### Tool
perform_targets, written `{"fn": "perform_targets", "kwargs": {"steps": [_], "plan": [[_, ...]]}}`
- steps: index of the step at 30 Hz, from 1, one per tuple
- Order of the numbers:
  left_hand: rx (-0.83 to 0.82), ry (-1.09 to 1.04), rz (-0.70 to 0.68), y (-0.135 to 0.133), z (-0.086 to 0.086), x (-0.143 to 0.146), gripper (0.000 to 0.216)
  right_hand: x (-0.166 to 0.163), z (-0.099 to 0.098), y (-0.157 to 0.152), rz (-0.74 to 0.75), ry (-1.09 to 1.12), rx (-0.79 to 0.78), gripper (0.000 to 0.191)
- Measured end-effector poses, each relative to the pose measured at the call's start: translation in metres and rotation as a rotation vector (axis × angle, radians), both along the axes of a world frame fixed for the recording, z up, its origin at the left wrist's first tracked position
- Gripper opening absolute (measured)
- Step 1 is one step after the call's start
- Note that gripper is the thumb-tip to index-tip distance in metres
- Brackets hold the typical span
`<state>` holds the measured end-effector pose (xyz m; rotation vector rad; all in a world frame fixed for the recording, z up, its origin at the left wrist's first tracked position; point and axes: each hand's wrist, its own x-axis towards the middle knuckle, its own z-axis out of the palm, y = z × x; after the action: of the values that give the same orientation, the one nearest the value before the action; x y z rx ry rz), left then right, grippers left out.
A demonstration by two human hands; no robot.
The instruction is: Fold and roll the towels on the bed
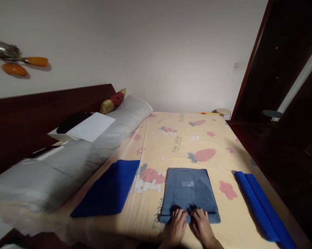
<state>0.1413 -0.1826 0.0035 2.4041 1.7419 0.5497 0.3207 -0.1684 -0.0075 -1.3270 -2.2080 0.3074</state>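
Observation:
A grey-blue cloth (188, 192) printed with HAPPY LIFE lies flat on the bed in front of me, roughly square. Its near edge is turned over into a narrow roll or fold. My left hand (179, 223) has its fingers curled over that edge, a little left of the middle. Close beside it, my right hand (201, 223) grips the same edge with bent fingers. Both thumbs are near each other at the centre of the fold. To the left, a flat blue cloth (109, 190) is spread out. Rolled or folded blue fabric (259, 207) lies at the right.
A patterned bedsheet (176, 138) covers the bed. Along the headboard (54, 100) runs a long grey pillow (101, 145), with a white board-like item (92, 126) on it and a red-and-gold cushion (114, 101) behind. A stool (223, 111) stands past the bed's far corner.

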Motion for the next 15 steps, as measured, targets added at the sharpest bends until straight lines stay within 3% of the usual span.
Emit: {"fn": "perform_targets", "kwargs": {"steps": [4, 9, 13, 15], "plan": [[0.051, 0.089, 0.110, 0.005, -0.006, -0.043, 0.038, 0.043, -0.007, 0.003, -0.040, 0.008, 0.013, 0.023], [0.181, 0.237, 0.146, 0.009, -0.012, -0.092, 0.030, 0.094, -0.021, 0.000, -0.173, -0.027, 0.047, 0.022], [0.223, 0.233, 0.216, 0.009, -0.011, -0.073, 0.030, 0.069, -0.018, -0.004, -0.360, -0.104, 0.135, 0.025], [0.197, 0.172, 0.207, 0.008, -0.011, -0.044, 0.032, 0.036, -0.014, -0.005, -0.290, -0.075, 0.144, 0.027]]}}
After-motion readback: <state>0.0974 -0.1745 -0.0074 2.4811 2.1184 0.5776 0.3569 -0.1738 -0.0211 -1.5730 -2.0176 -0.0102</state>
